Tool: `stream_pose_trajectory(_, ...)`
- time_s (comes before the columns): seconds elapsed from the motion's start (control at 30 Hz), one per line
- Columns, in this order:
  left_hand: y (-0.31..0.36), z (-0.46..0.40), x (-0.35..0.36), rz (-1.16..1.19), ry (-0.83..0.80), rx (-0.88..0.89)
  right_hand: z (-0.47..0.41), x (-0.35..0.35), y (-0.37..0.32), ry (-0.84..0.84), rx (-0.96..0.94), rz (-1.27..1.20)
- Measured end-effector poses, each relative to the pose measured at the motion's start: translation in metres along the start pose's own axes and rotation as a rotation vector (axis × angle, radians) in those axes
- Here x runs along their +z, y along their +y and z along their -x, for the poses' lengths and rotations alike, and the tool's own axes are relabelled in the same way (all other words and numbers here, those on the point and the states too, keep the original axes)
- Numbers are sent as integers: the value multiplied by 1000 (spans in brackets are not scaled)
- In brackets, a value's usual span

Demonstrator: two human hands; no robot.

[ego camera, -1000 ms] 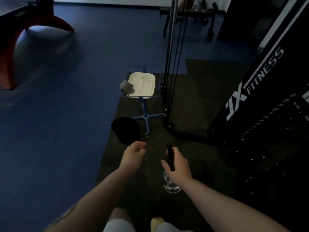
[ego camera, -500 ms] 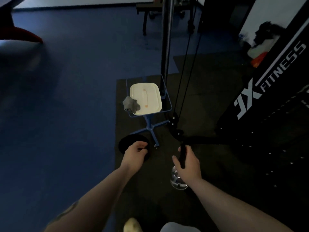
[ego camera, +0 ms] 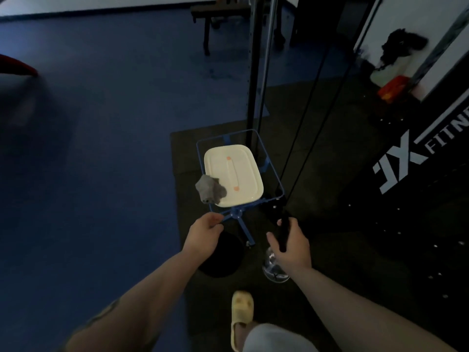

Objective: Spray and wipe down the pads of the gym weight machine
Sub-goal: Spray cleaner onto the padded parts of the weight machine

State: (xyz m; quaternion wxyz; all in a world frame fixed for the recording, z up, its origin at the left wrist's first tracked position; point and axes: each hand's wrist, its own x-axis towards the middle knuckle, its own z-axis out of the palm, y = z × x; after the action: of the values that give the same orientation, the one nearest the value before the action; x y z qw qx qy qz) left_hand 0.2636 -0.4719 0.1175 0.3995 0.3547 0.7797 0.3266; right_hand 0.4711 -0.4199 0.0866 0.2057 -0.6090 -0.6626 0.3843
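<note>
Leftmost, floor (ego camera: 88, 148): blue, with a red curved piece (ego camera: 17, 67) at the far left edge.
Left hand (ego camera: 203, 236): fingers curled, thumb and fingertips pinching the rim of a black round thing (ego camera: 223, 257) that hung below the hand; what that thing was could not be told in the dim light.
Cloth (ego camera: 209, 190): grey, crumpled, lying on the near-left corner of the lid, hanging over its edge.
Lid (ego camera: 233, 174): white, rectangular, with a moulded handle and two orange spots, sitting in the wire tray.
Tray (ego camera: 279, 184): blue wire, on a blue stand (ego camera: 239, 219) with spread legs, standing on the dark mat (ego camera: 317, 161).
Slipper (ego camera: 242, 313): pale yellow, on the mat, at the bottom of the view.
Right hand (ego camera: 291, 243): fingers wrapped round the black head of a spray bottle (ego camera: 275, 268), whose clear body showed below the hand.
Post (ego camera: 256, 72): dark upright just behind the tray, with cables beside it.
Machine (ego camera: 418, 174): black, on the right, with white lettering; its pads could not be made out.
Far right corner: dark rag (ego camera: 401, 47) over a pale jug, orange item (ego camera: 393, 87) beside it.
</note>
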Motion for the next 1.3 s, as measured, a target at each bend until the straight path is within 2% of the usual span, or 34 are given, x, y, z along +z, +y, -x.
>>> stream_pose_trajectory(0.2, 16, -61, -34, 31, 48, 51, -55, 23, -34, -11, -62, 24)
stream_pose_trajectory(0.4, 11, -102, -74, 29, 31, 47, -85, 59, -75, -12, -43, 27)
stream_pose_trajectory(0.57, 5, -132, -123, 23, -66, 123, -96, 105, -105, 75, -25, 12)
stream_pose_trajectory(0.8, -16, -186, -187, -120, -252, 202, -92, 150, -147, 260, 74, -93)
stream_pose_trajectory(0.93, -9, -207, -188, -123, -333, 261, -92, 157, -157, 383, 129, -100)
stream_pose_trajectory(1.03, -3, -219, -170, -93, -405, 274, -99, 151, -161, 399, 166, -78)
stream_pose_trajectory(1.3, 31, -253, -132, -5, -456, 186, -137, 130, -148, 446, 231, -81)
